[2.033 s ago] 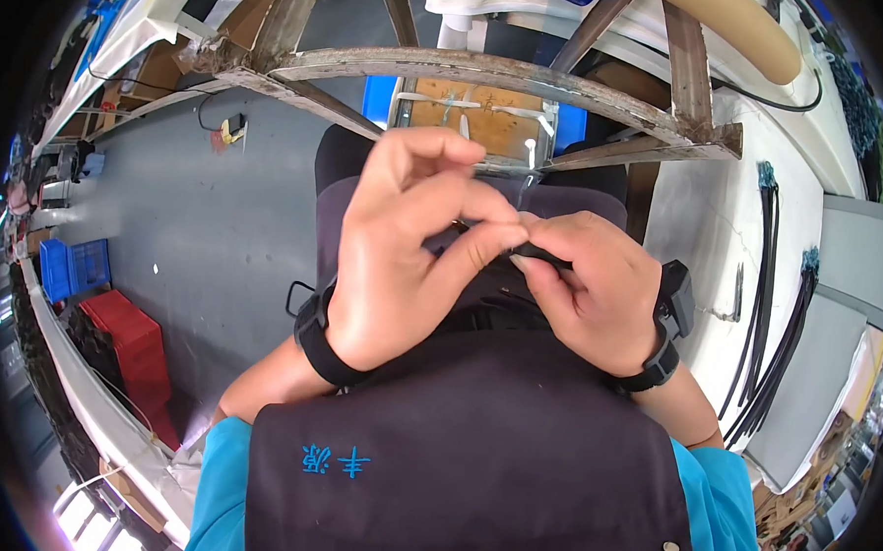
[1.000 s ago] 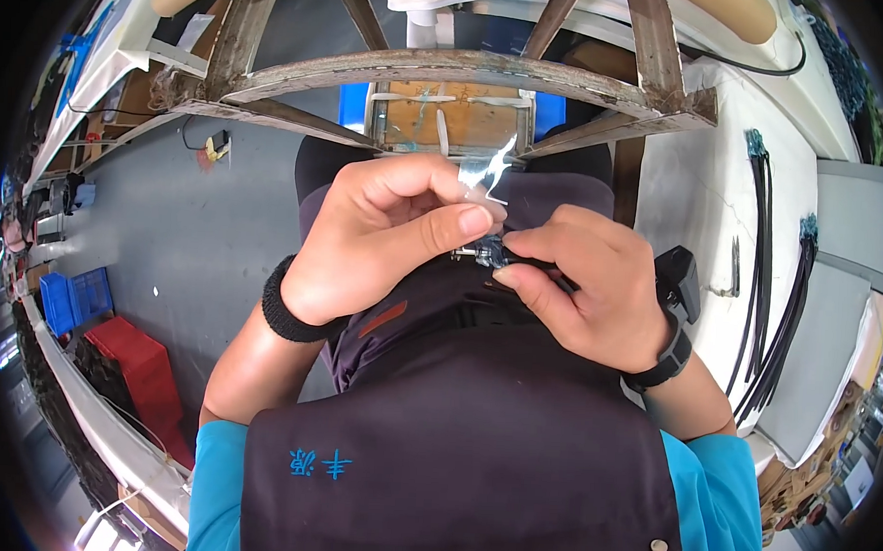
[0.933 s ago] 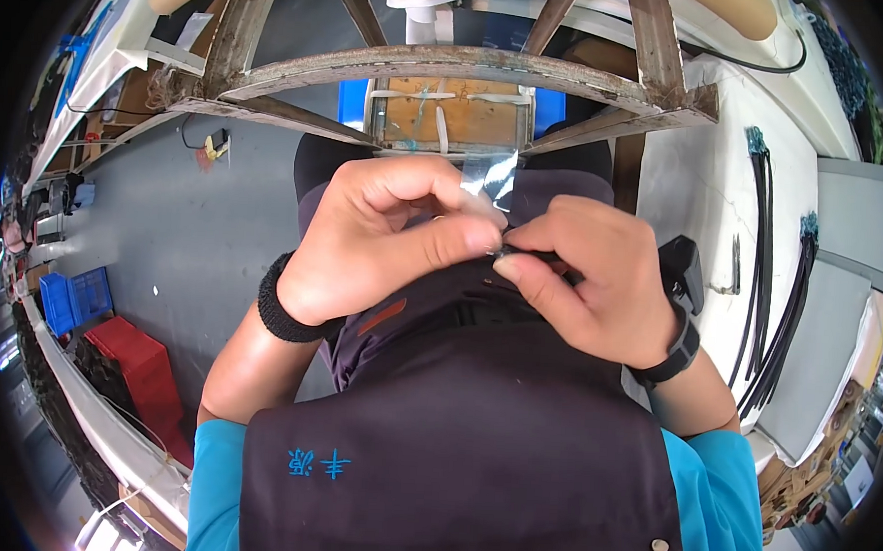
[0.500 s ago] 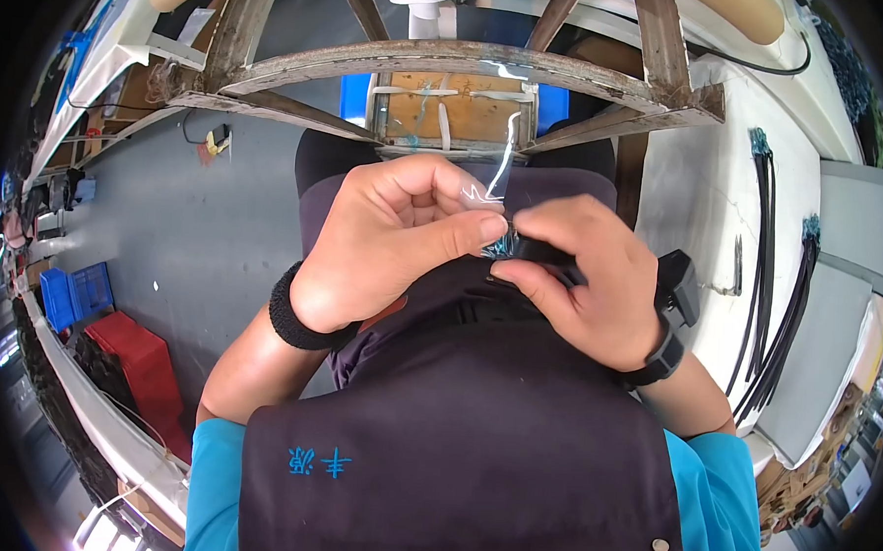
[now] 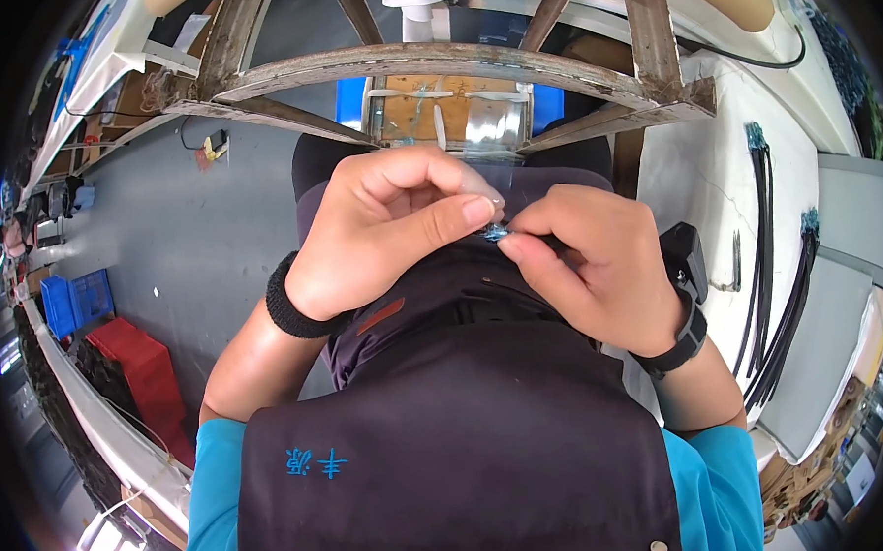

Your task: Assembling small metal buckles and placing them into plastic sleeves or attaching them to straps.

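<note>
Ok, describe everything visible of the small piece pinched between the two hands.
The small shiny piece is bluish and glinting, like clear film or metal; its kind cannot be told. Only a sliver shows. The left hand pinches it from the left and the right hand from the right, above the dark apron.
</note>
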A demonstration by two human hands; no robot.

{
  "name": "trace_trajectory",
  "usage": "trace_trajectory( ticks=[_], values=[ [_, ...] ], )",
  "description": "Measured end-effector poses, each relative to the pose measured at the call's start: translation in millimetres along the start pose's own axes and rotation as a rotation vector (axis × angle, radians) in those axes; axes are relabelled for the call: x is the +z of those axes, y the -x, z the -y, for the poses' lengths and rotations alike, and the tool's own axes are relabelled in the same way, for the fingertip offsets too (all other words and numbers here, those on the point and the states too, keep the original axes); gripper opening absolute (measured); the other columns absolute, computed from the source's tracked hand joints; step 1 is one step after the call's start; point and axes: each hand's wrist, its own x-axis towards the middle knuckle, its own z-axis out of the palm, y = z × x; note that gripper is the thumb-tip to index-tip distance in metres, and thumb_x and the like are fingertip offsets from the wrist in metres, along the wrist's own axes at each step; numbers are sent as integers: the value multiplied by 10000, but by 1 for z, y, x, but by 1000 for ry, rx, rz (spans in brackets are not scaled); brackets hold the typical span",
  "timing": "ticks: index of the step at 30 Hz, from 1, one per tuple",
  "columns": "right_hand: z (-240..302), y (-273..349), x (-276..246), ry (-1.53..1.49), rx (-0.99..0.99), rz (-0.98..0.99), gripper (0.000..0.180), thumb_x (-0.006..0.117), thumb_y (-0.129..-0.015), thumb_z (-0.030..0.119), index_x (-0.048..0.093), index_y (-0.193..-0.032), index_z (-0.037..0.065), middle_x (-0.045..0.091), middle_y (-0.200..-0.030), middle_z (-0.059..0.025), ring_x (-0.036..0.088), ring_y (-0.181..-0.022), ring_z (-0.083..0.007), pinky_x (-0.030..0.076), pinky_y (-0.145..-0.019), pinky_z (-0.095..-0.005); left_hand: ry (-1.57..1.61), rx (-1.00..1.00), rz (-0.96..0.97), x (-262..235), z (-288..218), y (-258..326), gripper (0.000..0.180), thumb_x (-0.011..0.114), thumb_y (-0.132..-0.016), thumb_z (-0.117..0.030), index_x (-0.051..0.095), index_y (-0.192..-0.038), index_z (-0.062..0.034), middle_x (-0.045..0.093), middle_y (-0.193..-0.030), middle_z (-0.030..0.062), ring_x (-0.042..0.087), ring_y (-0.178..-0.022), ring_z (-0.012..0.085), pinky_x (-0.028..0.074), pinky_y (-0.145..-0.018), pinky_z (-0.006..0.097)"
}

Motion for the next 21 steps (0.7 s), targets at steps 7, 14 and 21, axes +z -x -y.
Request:
trace_trajectory(
  ticks=[7,14,21],
  values=[
    [-8,-10,-1,-407,486,176,188,654,-836,169,594,-766,5,520,-560,-50,470,-499,-92,371,-469,-255,-37,27,-27,1,4,8,161,658,-798,56,613,-949,24,645,-928,81,614,-904,123,512,-817,261],
    [-5,8,23,-8,-144,-189,298,734,-732,94,590,-985,30,607,-874,-115,605,-731,-252,490,-616,-295,214,-112,-47,-1,4,12,154,651,-830,-4,608,-975,18,641,-965,84,619,-878,116,510,-798,250],
    [-2,6,15,-79,-48,-92,232,730,-732,78,601,-920,30,600,-787,-102,581,-669,-244,464,-581,-311,12,-91,-60,-8,1,-3,129,587,-898,-122,605,-947,-4,646,-858,88,606,-806,149,475,-720,284]
  ],
)
